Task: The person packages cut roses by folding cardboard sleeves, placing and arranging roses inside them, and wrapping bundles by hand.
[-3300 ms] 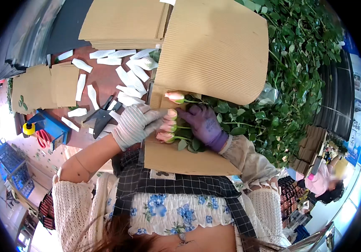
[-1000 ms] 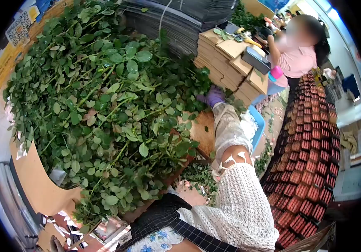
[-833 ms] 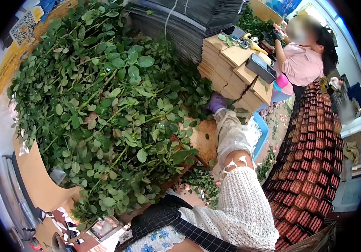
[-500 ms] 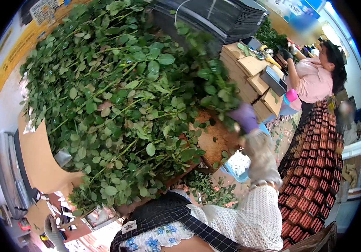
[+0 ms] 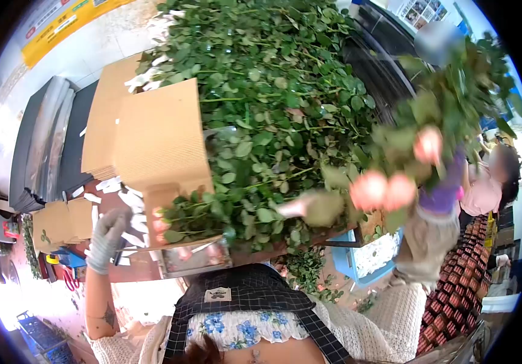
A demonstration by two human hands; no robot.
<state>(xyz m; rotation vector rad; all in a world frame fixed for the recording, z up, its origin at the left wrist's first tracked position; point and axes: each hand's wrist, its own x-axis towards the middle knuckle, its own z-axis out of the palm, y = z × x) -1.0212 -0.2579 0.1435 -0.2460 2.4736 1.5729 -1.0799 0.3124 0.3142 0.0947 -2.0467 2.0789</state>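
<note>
My right hand (image 5: 444, 193), in a purple glove, grips a bunch of pink roses (image 5: 429, 144) held up at the right, blurred by motion. Leafy stems rise above that hand, and pink blooms hang to its left. My left hand (image 5: 109, 235), in a pale glove, is at the table's left part with its fingers curled. White paper strips (image 5: 132, 203) lie beside it. A thin dark object shows under its palm; whether the fingers hold it I cannot make out. A large heap of rose stems (image 5: 273, 103) covers the table between my hands.
Corrugated cardboard (image 5: 161, 136) stands left of the heap. A blue bin (image 5: 349, 267) with white contents is below the table edge. Rows of dark crates (image 5: 455, 303) line the floor at right. A person in pink (image 5: 482, 191) works beyond. Red scissors (image 5: 71, 278) are at left.
My view has swung left. The right hand has lifted the bunch off the heap's right side, and its pink blooms now show. My left hand appears more fully, over the white strips.
</note>
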